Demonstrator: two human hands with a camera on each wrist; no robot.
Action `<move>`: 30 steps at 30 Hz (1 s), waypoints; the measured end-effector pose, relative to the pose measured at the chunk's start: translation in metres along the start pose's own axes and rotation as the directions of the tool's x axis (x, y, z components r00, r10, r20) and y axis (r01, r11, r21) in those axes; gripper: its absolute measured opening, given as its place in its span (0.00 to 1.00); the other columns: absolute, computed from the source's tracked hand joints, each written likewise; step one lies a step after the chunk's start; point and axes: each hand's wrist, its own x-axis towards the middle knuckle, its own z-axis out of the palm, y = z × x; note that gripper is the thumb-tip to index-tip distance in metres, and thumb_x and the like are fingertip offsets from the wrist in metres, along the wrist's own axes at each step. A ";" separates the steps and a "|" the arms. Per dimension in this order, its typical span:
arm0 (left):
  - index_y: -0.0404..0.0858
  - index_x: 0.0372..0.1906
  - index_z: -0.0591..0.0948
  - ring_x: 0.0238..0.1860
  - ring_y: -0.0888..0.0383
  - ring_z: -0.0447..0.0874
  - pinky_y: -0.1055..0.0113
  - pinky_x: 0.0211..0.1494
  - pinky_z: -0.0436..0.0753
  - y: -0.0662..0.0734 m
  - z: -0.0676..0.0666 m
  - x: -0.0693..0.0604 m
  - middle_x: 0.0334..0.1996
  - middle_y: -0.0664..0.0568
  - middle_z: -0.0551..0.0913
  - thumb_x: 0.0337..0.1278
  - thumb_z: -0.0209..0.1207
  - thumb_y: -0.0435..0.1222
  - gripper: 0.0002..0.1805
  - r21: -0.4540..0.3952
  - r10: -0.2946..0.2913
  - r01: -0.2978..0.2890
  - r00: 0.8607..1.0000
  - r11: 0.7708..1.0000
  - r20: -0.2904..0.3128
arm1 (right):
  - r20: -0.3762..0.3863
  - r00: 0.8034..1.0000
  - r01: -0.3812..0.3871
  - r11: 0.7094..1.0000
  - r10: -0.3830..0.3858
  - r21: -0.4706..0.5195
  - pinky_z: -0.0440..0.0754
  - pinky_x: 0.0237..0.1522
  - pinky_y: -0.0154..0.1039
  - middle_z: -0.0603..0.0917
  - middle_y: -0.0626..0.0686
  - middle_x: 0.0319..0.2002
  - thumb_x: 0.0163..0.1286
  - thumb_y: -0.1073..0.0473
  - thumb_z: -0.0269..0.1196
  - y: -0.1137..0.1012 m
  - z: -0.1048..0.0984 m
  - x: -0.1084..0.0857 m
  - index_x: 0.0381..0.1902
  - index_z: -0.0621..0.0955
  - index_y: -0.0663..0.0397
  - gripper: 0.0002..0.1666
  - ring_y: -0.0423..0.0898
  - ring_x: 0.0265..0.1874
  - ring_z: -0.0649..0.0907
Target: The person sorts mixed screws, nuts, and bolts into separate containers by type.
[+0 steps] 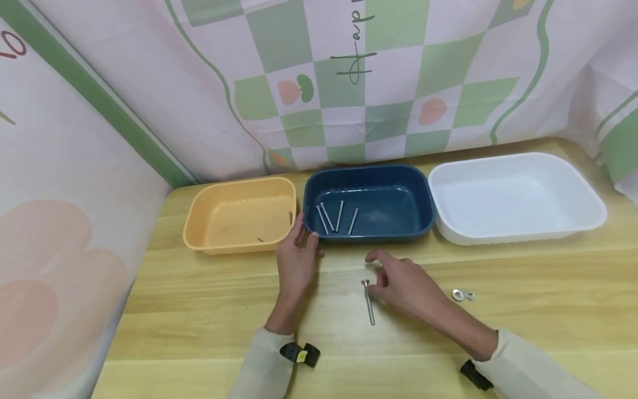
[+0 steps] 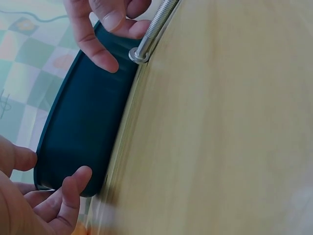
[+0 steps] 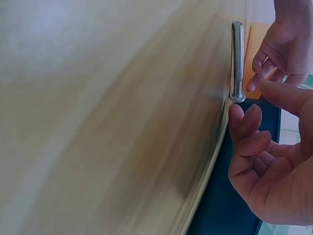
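A long bolt (image 1: 369,302) lies on the table, its head toward the dark blue tray (image 1: 369,239). My right hand (image 1: 406,282) hovers just beside that bolt with thumb and fingers apart; whether the thumb touches it cannot be told. In the right wrist view the bolt (image 3: 238,61) shows its threads, beyond the loosely bent fingers of my right hand (image 3: 274,171). My left hand (image 1: 297,263) rests against the front left corner of the blue tray, fingers loosely spread around the outside. Several bolts (image 1: 339,216) lie inside that tray, toward its left.
To the left stands a yellow tray (image 1: 239,247) with a few small pieces inside. A white tray (image 1: 518,235) stands to the right of the blue one. Two small metal nuts or washers (image 1: 457,295) lie right of my right hand. A patterned cloth (image 1: 344,100) hangs behind the trays.
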 end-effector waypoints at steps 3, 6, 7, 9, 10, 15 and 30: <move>0.37 0.73 0.68 0.31 0.39 0.85 0.55 0.35 0.87 0.000 0.000 0.000 0.66 0.42 0.74 0.66 0.59 0.24 0.31 0.011 -0.003 0.003 1.000 1.000 -0.001 | 0.008 1.000 0.005 1.000 -0.005 -0.014 0.73 0.28 0.40 0.76 0.41 0.21 0.60 0.57 0.73 0.001 0.001 0.000 0.57 0.77 0.57 0.29 0.40 0.20 0.74; 0.37 0.73 0.68 0.31 0.38 0.85 0.53 0.35 0.87 -0.001 -0.001 0.000 0.65 0.42 0.74 0.66 0.59 0.24 0.31 0.016 0.001 -0.001 1.000 1.000 -0.006 | 0.009 1.000 0.014 1.000 -0.014 -0.021 0.73 0.28 0.40 0.76 0.41 0.21 0.59 0.57 0.74 0.003 0.002 -0.001 0.57 0.77 0.57 0.30 0.39 0.20 0.74; 0.36 0.73 0.68 0.31 0.38 0.85 0.53 0.35 0.87 0.000 -0.001 0.000 0.65 0.42 0.75 0.66 0.58 0.24 0.31 0.016 0.002 -0.002 1.000 1.000 -0.006 | 0.009 1.000 0.016 1.000 -0.016 -0.023 0.73 0.29 0.40 0.76 0.40 0.21 0.59 0.57 0.74 0.003 0.002 -0.001 0.57 0.77 0.57 0.30 0.39 0.21 0.74; 0.37 0.73 0.68 0.31 0.38 0.85 0.52 0.35 0.87 0.000 -0.001 0.000 0.65 0.42 0.75 0.66 0.58 0.24 0.31 0.015 0.004 -0.004 1.000 1.000 -0.006 | 0.007 1.000 0.017 1.000 -0.017 -0.025 0.73 0.29 0.40 0.76 0.40 0.21 0.59 0.57 0.74 0.003 0.002 -0.001 0.58 0.76 0.57 0.31 0.39 0.21 0.74; 0.36 0.73 0.68 0.30 0.37 0.85 0.52 0.36 0.87 0.000 -0.001 0.000 0.65 0.42 0.75 0.66 0.58 0.24 0.31 0.013 0.005 -0.005 1.000 1.000 -0.005 | 0.007 1.000 0.018 0.999 -0.018 -0.026 0.73 0.29 0.40 0.76 0.40 0.21 0.59 0.57 0.73 0.003 0.002 -0.001 0.58 0.76 0.58 0.31 0.39 0.21 0.74; 0.35 0.73 0.68 0.31 0.37 0.85 0.51 0.35 0.87 -0.001 -0.001 0.001 0.65 0.41 0.74 0.66 0.58 0.24 0.31 0.003 0.007 -0.007 1.000 1.000 -0.006 | 0.012 1.000 0.005 0.999 -0.004 -0.036 0.73 0.29 0.40 0.76 0.41 0.21 0.59 0.57 0.73 0.002 0.003 0.000 0.58 0.76 0.57 0.30 0.40 0.21 0.74; 0.35 0.73 0.67 0.32 0.35 0.85 0.52 0.36 0.87 0.005 0.001 -0.001 0.66 0.41 0.73 0.66 0.58 0.24 0.31 -0.013 -0.007 0.007 1.000 1.000 0.005 | 0.025 1.000 -0.016 0.999 0.017 -0.039 0.72 0.26 0.40 0.76 0.42 0.21 0.57 0.57 0.74 -0.004 0.008 0.003 0.55 0.78 0.58 0.29 0.41 0.20 0.74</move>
